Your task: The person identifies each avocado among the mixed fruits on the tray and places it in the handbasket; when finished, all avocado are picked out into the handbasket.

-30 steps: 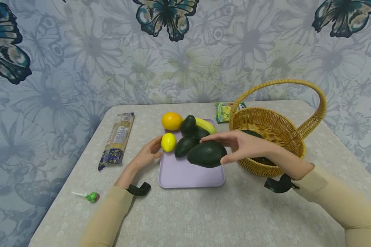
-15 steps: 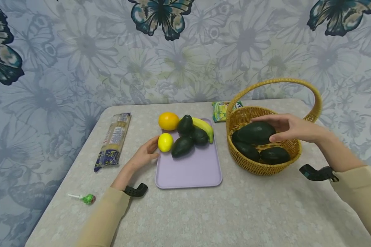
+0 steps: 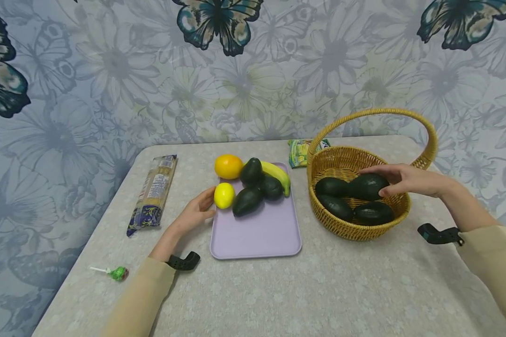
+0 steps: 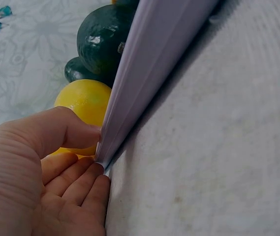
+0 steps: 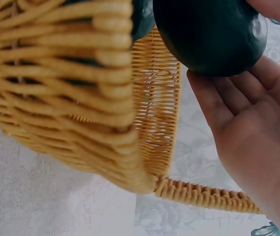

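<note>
My right hand (image 3: 400, 180) grips a dark green avocado (image 3: 368, 186) low inside the wicker basket (image 3: 354, 232), fingers over its top. The right wrist view shows that avocado (image 5: 208, 34) against my palm beside the basket wall (image 5: 71, 98). Three more avocados (image 3: 336, 207) lie in the basket. My left hand (image 3: 200, 208) pinches the left rim of the lilac tray (image 3: 257, 236), thumb against a lemon (image 3: 224, 195). In the left wrist view, my thumb lies over the tray rim (image 4: 149, 69) and fingers under it, next to the lemon (image 4: 85, 101).
On the tray lie an orange (image 3: 228, 166), three avocados (image 3: 247, 201) and a banana (image 3: 277, 174). A long wrapped packet (image 3: 152, 194) and a green lollipop (image 3: 117, 273) lie at the left. A green packet (image 3: 299, 152) sits behind the basket. The wall is close behind.
My right hand carried the avocado from above the tray to the right, over the basket rim, then lowered it among the others. The left hand has stayed at the tray's edge.
</note>
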A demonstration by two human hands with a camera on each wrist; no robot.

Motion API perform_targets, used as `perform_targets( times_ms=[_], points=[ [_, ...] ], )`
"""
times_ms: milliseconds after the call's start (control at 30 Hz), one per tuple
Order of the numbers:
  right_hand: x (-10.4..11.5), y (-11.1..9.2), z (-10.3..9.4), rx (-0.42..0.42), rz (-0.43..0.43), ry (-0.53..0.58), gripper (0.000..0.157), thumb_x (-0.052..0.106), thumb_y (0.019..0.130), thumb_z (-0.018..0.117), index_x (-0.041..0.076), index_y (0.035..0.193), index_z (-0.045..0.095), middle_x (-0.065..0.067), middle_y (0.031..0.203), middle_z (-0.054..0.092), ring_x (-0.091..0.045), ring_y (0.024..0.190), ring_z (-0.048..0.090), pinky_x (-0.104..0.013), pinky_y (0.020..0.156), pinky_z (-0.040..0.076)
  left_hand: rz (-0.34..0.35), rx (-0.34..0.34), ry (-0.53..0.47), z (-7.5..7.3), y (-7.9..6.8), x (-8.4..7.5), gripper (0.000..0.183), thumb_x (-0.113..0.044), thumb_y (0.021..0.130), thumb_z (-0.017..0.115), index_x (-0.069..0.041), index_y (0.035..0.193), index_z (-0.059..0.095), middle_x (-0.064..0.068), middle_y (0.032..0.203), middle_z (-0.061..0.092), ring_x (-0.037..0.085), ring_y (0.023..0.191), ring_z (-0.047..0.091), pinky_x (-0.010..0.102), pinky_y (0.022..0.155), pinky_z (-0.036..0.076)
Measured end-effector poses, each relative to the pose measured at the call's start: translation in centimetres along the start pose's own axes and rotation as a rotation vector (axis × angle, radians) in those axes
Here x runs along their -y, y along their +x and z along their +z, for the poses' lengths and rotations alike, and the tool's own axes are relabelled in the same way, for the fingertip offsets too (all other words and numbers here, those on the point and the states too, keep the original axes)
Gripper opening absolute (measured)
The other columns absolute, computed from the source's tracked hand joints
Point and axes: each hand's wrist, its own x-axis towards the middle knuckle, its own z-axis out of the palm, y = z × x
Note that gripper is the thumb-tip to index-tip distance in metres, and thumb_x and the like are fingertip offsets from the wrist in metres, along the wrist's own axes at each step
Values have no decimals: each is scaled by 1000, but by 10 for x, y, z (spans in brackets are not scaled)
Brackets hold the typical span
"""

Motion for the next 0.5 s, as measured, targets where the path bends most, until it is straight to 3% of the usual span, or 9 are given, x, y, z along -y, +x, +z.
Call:
perform_targets(
  times_ms=[233,500],
  points=[
    [-11,11,2,18,51,18,61,16,89,63,7,144,38,-17,146,34,-3,119,41,-37,88,48,1,-4,3,-3,-1,-1,71,7,90,55,2,149,16,21,153,18,33,139,20,42,114,18],
    [-22,21,9,55,67,120,64,12,90,62,-1,145,32,-25,146,27,-14,111,50,-33,83,52,9,7,-25,-2,0,1,72,9,89,55,5,148,14,23,152,16,35,139,19,43,113,18]
  ],
)
